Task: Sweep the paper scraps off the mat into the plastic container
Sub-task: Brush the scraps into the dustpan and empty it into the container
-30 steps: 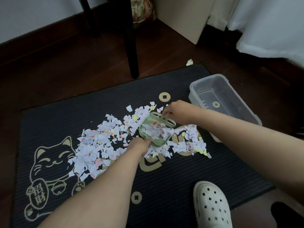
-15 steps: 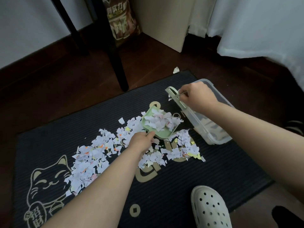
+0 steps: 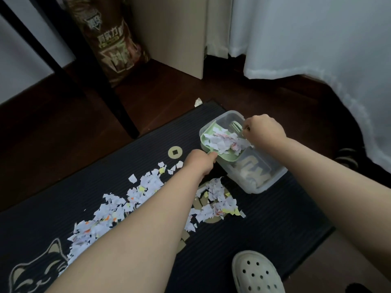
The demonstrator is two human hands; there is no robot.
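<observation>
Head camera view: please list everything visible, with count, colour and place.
mat: one, black with gold print, on dark floor
paper scraps: many, mostly white, across the mat and heaped in the dustpan
dustpan: one, pale green, over the plastic container
plastic container: one, clear, mat's far right corner
brush: one, pale green, at the dustpan's far edge
stray scrap: one, white, floor beyond the mat
chair legs: two, black, far left
bag: one, brown, behind them
curtain: one, white, right
clog: one, white, near edge
left hand: grips the dustpan handle
right hand: grips the brush
</observation>
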